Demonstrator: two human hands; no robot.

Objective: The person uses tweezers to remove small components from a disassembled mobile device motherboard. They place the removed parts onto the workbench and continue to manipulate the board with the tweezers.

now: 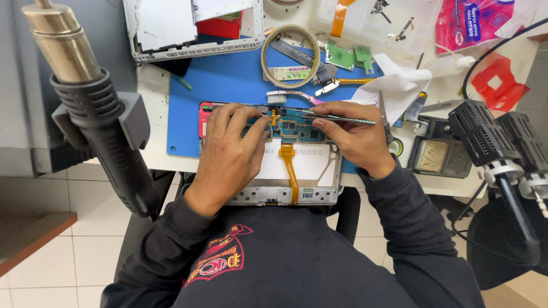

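An opened tablet (308, 165) lies on the near edge of a blue mat (228, 80), showing a white battery, a blue circuit board (297, 131) and an orange flex cable (289, 168). My left hand (228, 154) rests flat on the tablet's left half, fingertips at the board's top edge. My right hand (354, 134) grips metal tweezers (342, 120), whose tips point left at the board near my left fingers.
A hot-air gun (97, 108) stands in its holder at left. A soldering station with a sponge tray (436, 157) sits at right. Behind the tablet lie a toothbrush (291, 96), tape roll (290, 55), white tablet frame (194, 28), green parts and tissue.
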